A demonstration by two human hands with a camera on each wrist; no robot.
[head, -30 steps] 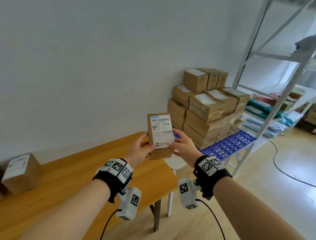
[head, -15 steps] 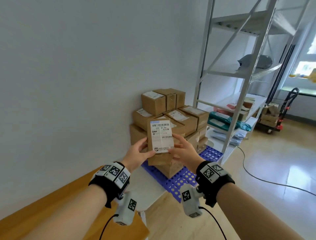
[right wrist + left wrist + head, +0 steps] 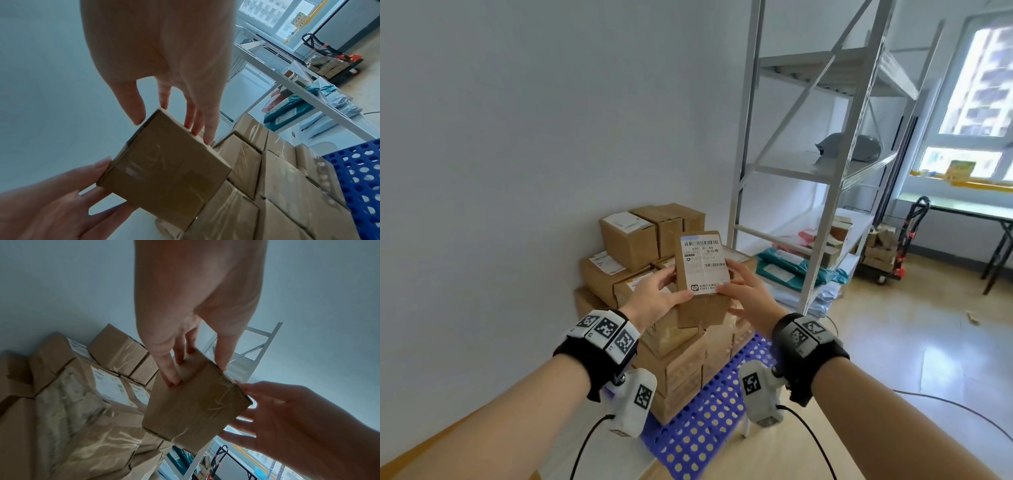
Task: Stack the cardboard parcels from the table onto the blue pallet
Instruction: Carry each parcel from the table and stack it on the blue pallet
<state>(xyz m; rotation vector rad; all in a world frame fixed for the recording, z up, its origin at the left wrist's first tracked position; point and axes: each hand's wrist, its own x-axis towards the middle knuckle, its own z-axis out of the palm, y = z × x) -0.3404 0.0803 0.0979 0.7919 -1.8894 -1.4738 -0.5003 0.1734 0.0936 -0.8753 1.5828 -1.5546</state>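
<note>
A small cardboard parcel [image 3: 702, 305] with a white shipping label is held upright in the air in front of me. My left hand [image 3: 671, 289] pinches its left edge and my right hand [image 3: 734, 282] pinches its right edge, each with the thumb on the label face and the fingers behind. It hangs over a stack of cardboard parcels [image 3: 630, 246] on the blue pallet [image 3: 702, 425]. The left wrist view shows the parcel's taped underside [image 3: 195, 408] between the left fingers [image 3: 170, 374] and the right hand [image 3: 287, 418]. In the right wrist view the parcel [image 3: 164, 172] hangs beside the stack [image 3: 277, 186].
The stack stands against a white wall [image 3: 517, 154]. A grey metal rack [image 3: 808, 171] with bagged goods rises just right of the pallet. A corner of the wooden table [image 3: 410, 462] shows at bottom left. A hand truck [image 3: 907, 240] stands by the window.
I have turned right from the table to the pallet, carrying the parcel in both hands. The stack now sits directly behind and below the parcel, and the table has nearly left the view.
</note>
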